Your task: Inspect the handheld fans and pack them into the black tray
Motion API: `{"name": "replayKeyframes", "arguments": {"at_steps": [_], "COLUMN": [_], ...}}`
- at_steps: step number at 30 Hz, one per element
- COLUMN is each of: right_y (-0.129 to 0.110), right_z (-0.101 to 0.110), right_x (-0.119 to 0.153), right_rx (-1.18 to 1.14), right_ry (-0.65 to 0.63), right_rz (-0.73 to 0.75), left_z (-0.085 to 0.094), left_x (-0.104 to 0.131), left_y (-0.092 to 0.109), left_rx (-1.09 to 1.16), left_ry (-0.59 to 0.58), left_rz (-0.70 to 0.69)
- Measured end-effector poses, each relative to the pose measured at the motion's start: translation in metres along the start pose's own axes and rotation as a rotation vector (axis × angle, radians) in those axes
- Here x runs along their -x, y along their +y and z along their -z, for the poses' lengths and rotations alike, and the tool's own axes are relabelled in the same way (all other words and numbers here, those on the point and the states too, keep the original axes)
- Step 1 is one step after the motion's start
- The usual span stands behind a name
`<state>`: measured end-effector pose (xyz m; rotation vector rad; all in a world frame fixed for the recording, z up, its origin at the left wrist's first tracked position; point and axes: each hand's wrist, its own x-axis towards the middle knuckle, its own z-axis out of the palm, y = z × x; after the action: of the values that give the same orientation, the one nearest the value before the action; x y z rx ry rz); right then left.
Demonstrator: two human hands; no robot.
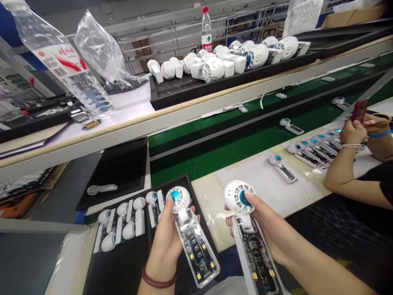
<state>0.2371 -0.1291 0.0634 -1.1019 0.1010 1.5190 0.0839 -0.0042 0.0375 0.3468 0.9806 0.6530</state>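
Observation:
My left hand point(172, 233) is closed round a handheld fan point(197, 250) with a round white vented head, a blue centre and a clear handle showing a circuit board. Its thumb presses at the blue centre. My right hand point(264, 221) grips a second handheld fan point(256, 254) of the same kind, thumb on its blue centre. That fan's lower end runs out of the bottom of the view. Left of my left hand, several more such fans point(129, 230) lie in rows on a black tray point(118, 270).
A green conveyor belt point(190, 157) crosses behind, with a few fans on it. Above, a shelf point(172, 107) bears white fans point(213, 69) and water bottles point(207, 30). At right, a co-worker's hands point(356, 131) hold a red object beside a row of fans point(310, 157).

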Motion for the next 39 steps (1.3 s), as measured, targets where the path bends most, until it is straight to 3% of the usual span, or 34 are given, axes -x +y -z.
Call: {"name": "replayKeyframes", "arguments": {"at_steps": [7, 12, 15, 20, 25, 28, 31, 35, 37, 39], "right_y": [-0.012, -0.016, -0.017, -0.013, -0.004, 0.001, 0.007, 0.018, 0.023, 0.03], "right_z": [-0.016, -0.018, -0.016, -0.004, 0.007, 0.009, 0.014, 0.021, 0.021, 0.018], "right_x": [-0.006, -0.01, -0.012, -0.021, -0.036, -0.047, -0.059, -0.075, -0.08, -0.081], "right_rx": [0.029, 0.038, 0.083, 0.122, 0.178, 0.197, 0.203, 0.194, 0.216, 0.296], "right_ry": [0.001, -0.047, -0.006, 0.126, 0.23, 0.301, 0.321, 0.313, 0.283, 0.255], "right_rz": [0.104, 0.144, 0.201, 0.179, 0.146, 0.192, 0.206, 0.231, 0.228, 0.275], "left_z": [-0.034, -0.029, -0.006, 0.053, 0.082, 0.088, 0.09, 0.075, 0.054, 0.026], "left_x": [0.024, 0.016, -0.018, -0.112, -0.186, -0.215, -0.236, -0.236, -0.213, -0.173], "left_y": [0.005, 0.004, -0.009, -0.023, 0.009, 0.028, 0.039, 0.038, 0.027, 0.008], "left_rx": [-0.068, -0.226, -0.557, -1.128, -1.512, -1.626, -1.681, -1.622, -1.522, -1.364], "left_ry": [-0.12, -0.129, -0.082, 0.196, 0.422, 0.466, 0.47, 0.409, 0.291, 0.074], "left_rz": [-0.015, -0.085, -0.228, -0.308, -0.206, -0.141, -0.174, -0.298, -0.397, -0.472]}}
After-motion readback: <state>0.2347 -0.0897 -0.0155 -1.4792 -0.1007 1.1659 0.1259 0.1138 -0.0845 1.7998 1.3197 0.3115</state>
